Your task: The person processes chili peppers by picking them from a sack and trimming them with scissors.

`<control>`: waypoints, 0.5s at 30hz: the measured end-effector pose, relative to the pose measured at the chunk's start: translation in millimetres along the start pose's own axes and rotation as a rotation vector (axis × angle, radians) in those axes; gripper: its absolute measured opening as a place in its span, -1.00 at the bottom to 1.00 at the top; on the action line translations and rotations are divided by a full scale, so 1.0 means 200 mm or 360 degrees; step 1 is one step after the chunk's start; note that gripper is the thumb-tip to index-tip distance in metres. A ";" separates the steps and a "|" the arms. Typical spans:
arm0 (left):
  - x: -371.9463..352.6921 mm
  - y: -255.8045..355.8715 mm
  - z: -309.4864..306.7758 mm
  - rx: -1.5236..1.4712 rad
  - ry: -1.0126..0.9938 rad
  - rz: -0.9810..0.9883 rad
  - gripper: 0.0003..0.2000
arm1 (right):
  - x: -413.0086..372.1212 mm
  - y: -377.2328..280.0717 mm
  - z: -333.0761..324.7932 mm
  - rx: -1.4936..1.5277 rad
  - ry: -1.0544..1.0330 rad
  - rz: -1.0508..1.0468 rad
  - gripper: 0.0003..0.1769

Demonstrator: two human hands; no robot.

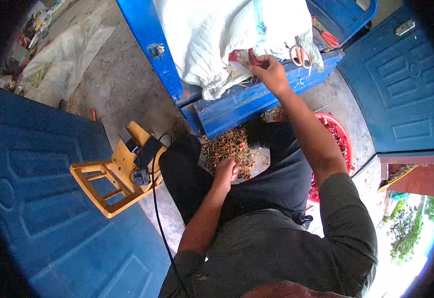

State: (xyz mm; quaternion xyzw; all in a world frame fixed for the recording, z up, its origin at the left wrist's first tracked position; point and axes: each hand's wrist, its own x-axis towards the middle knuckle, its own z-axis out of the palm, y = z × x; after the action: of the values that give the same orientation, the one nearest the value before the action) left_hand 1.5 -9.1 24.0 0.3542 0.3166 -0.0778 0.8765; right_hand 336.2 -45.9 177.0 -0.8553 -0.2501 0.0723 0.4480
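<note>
My right hand (270,74) reaches to the mouth of a white woven sack (202,39) on a blue wooden stand (266,102). Its thumb and fingers are closed on a dark red chili pepper (253,57). Just right of that hand, scissors with pale orange handles (300,56) lie at the sack's edge. My left hand (228,170) is closed in a loose fist between my knees, above a heap of stems and red bits (227,149) on the floor. What it holds, if anything, is hidden.
Red-handled scissors (330,39) lie in the blue tray at the back right. A red basin (345,136) of red pieces stands beside my right leg. At left, a yellow wooden chair (120,164) carries dark devices and a black cable (158,213). Blue doors (401,84) flank both sides.
</note>
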 end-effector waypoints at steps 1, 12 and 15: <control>-0.01 0.00 0.00 -0.0016 -0.0001 0.0032 -0.76 | -0.04 0.02 -0.01 0.0091 0.0057 -0.0067 -0.47; -0.02 0.04 0.06 0.0034 0.0024 -0.0002 -0.75 | -1.08 0.11 -0.17 0.0396 -0.1506 -0.0024 -0.68; 0.00 0.04 0.08 0.0149 0.0032 0.0022 -0.75 | -1.21 0.07 -0.03 0.0352 -0.1563 -0.0261 -0.70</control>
State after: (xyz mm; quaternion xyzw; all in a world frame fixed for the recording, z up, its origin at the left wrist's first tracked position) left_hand 12.3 -14.0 35.8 0.3977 0.3191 -0.0828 0.8562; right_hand 134.7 -176.6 145.4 -0.6454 -0.4883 0.4564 0.3698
